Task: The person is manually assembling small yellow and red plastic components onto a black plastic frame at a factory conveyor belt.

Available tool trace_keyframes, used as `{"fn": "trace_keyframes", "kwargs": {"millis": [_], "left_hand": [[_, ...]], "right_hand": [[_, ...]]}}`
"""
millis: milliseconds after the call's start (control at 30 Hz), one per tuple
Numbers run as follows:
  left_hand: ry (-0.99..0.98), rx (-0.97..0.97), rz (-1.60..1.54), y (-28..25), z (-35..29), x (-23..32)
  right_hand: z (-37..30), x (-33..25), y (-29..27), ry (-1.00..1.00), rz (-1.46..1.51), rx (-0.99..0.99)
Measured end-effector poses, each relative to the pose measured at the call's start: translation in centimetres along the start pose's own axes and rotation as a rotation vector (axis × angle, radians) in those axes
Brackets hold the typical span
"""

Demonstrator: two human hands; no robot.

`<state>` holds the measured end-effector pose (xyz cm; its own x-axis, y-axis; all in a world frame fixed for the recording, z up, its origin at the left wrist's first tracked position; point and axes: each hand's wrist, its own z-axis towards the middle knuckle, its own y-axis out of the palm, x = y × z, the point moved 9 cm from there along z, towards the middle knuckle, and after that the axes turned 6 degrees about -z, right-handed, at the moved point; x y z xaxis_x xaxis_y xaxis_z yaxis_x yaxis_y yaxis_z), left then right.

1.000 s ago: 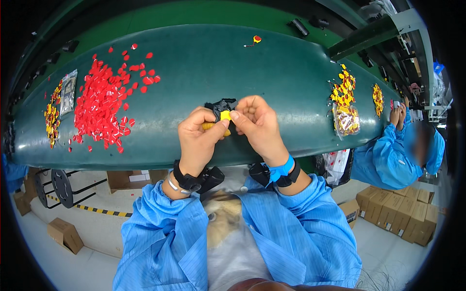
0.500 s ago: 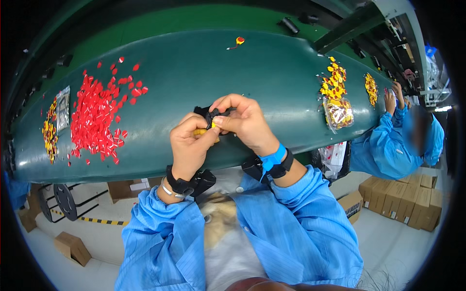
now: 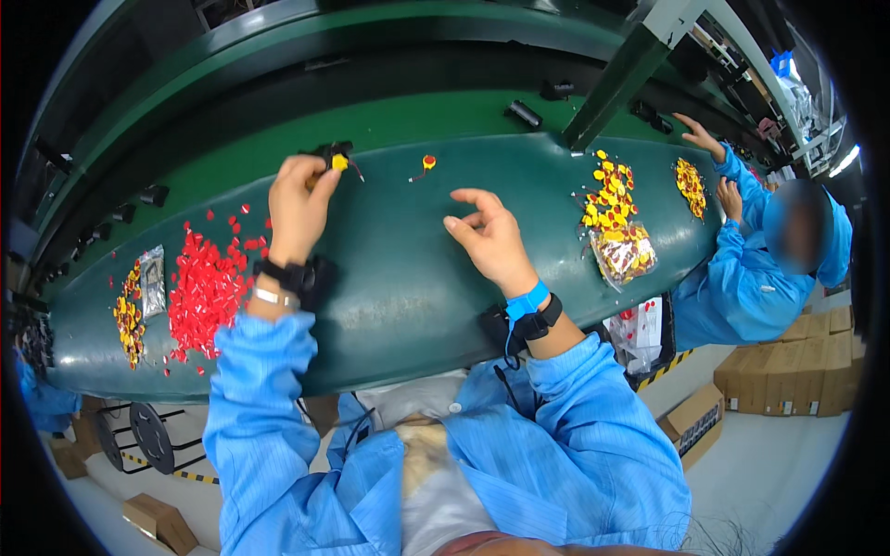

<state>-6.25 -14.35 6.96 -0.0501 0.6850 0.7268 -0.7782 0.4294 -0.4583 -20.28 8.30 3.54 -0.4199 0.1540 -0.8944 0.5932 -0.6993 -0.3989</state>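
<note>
One black piece, yellow disc, fingertip-pinched in left grip (right grip spread).

L grip has blk part w/ yellow disc at bench's far edge; R grip loose, thumb apart, over mid-bench; red pcs twd L end.

Table: dark green. Discs: red. Wired parts: yellow and red. Held disc: yellow. Sleeve: blue, fine-striped. Floor tape: black-yellow stripes.
</note>
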Motion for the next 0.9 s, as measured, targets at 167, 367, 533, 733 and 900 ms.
{"fn": "trace_keyframes", "kwargs": {"millis": [167, 367, 533, 733, 900], "left_hand": [[0.013, -0.074, 0.368, 3.5, 7.1, -4.6], [-0.016, -0.051, 0.619, 5.0, 7.7, -2.3], [0.085, -0.323, 0.349, 11.4, 4.4, 1.6], [-0.068, -0.421, 0.383, 16.0, 3.7, 1.8], [-0.121, -0.4, 0.312, 15.8, 3.4, 0.7]], "right_hand": [[0.1, 6.4, -0.1, 0.313, 0.166, -0.04], [0.2, 6.2, -0.4, 0.268, 0.156, 0.034], [0.6, 6.5, -0.4, 0.256, 0.134, 0.024], [0.5, 6.3, -0.4, 0.275, 0.214, 0.028], [0.4, 6.7, 0.1, 0.253, 0.259, 0.025]]}}
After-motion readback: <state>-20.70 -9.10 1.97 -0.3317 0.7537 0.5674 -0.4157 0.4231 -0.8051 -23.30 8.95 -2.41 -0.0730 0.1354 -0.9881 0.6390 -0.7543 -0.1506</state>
